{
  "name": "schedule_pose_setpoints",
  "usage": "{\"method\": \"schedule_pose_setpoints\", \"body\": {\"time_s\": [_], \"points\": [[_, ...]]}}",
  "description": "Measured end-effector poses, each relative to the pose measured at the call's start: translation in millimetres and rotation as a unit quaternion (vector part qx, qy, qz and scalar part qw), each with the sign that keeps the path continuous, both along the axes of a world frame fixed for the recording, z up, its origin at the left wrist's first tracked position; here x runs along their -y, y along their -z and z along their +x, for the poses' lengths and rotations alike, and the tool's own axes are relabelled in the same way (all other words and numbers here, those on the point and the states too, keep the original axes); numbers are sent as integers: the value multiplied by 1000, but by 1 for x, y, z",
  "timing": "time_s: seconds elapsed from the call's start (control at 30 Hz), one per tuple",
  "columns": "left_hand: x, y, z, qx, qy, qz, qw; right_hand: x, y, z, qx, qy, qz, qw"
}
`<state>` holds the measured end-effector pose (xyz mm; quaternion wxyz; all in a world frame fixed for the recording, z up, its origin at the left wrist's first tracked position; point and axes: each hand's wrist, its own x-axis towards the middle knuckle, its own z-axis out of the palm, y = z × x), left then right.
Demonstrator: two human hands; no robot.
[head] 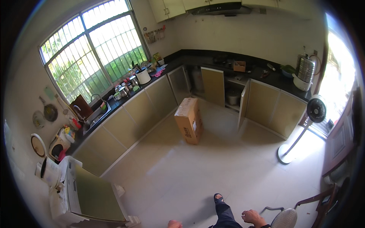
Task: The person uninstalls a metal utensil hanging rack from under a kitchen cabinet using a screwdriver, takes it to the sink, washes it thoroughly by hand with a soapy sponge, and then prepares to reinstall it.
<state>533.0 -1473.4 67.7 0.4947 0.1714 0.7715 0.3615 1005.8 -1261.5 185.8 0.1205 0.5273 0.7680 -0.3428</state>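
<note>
At the bottom edge shows only part of my left hand, over the pale tiled floor. My right hand hangs with curled fingers beside my dark trousers, a dark band at the wrist. Nothing can be seen in either hand, though the palms are hidden. Just right of it stands a seat with a light, speckled top, apart from the fingers. Ahead of me on the floor, a tall taped cardboard box stands upright, bearing print and a white label.
A white pedestal fan stands by the bright doorway. One open cabinet door juts into the floor area; a pot sits inside. The dark L-shaped counter carries kitchenware. A white appliance with a greenish front stands at the left.
</note>
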Motion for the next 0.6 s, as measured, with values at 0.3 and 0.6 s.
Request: {"method": "schedule_pose_setpoints", "body": {"time_s": [0.3,0.6], "points": [[-298,-87,34,-62,254,-111,959,-245,-2,-48,36,-15,15,999],[-419,60,-119,-124,250,8,960,-464,-80,-219,-65,-187,106,974]]}}
